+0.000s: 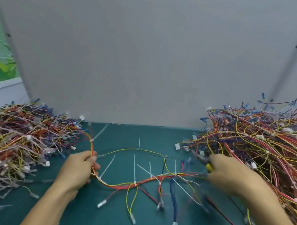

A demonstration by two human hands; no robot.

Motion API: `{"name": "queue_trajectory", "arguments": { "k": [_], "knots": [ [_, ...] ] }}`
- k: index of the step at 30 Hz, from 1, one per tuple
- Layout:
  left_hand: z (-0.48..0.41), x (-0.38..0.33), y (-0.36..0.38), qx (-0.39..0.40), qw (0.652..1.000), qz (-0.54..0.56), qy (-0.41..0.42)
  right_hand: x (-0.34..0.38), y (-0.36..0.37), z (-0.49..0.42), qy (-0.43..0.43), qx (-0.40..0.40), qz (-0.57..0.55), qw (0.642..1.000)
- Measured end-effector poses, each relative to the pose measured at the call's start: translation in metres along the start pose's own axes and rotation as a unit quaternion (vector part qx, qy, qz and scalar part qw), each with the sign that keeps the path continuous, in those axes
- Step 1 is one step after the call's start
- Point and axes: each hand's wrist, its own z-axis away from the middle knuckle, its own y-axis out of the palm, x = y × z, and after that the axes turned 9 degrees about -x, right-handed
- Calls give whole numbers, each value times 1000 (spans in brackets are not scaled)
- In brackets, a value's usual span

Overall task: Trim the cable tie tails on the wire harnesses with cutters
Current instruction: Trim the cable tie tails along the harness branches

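Head camera showed me one harness [136,183] spread on the green mat [112,224], its white tie tails [134,168] all uncut — I judged this one barely begun, with big piles left and right. My left hand [80,169] pinched the harness's end. My right hand [229,175], blurred, was clenched around yellow-handled cutters [205,162] near the harness's right end.

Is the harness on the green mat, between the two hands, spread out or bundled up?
Spread out. The harness lies flat across the mat, branches fanned apart, with untrimmed white tie tails sticking up.
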Motion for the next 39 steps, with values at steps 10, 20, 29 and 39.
{"name": "queue_trajectory", "arguments": {
  "k": [10,20,29,39],
  "knots": [
    [-12,11,-18,-26,946,-304,109,-78,6,-36,208,-120,-110,965],
    [-16,16,-16,-24,934,-339,110,-10,4,-28,52,-24,-177,982],
    [-15,14,-15,-21,936,-340,88,-17,-11,-13,64,118,124,983],
    [-10,10,-14,-22,933,-347,90,7,0,-35,-73,138,-465,871]
  ]
}}
